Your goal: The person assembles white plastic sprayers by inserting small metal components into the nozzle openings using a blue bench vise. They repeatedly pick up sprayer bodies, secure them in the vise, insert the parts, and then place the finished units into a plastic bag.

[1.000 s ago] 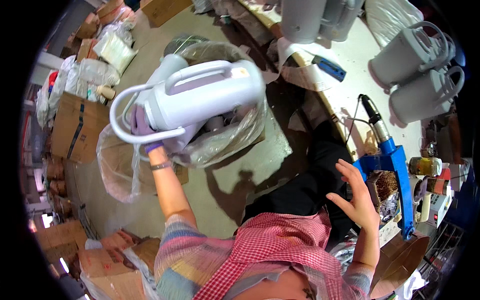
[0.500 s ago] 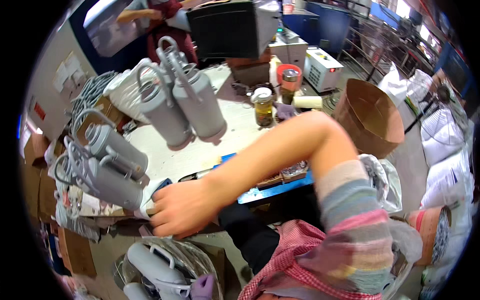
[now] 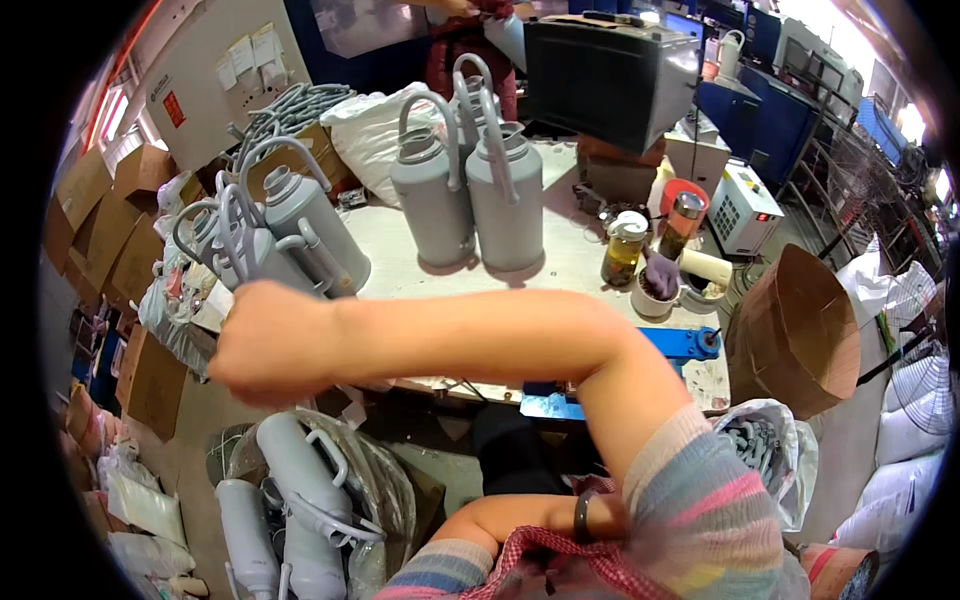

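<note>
My right arm (image 3: 470,335) stretches to the left across the front of the table. At its end my right hand (image 3: 270,345) is curled closed, its back toward me. The fingers are hidden, so anything in them cannot be made out. Just beyond it stand grey bottle-shaped metal cans with curved tube handles (image 3: 310,220); contact cannot be seen. Low in the middle, my left forearm crosses my body with a dark band at the wrist. My left hand (image 3: 608,518) is blurred and partly hidden by the right sleeve.
More grey cans (image 3: 425,200) stand mid-table. Others lie in a plastic-lined container (image 3: 380,460) below. A blue metal fixture (image 3: 680,343), lidded jar (image 3: 625,250) and cup (image 3: 655,298) sit at right. Beyond are a brown paper-lined bin (image 3: 795,330), a black box-shaped unit (image 3: 600,85) and another person (image 3: 470,50).
My view has turned left, so the table sits further right in it. My right hand has moved left, out past the table's front. My left forearm has come into view.
</note>
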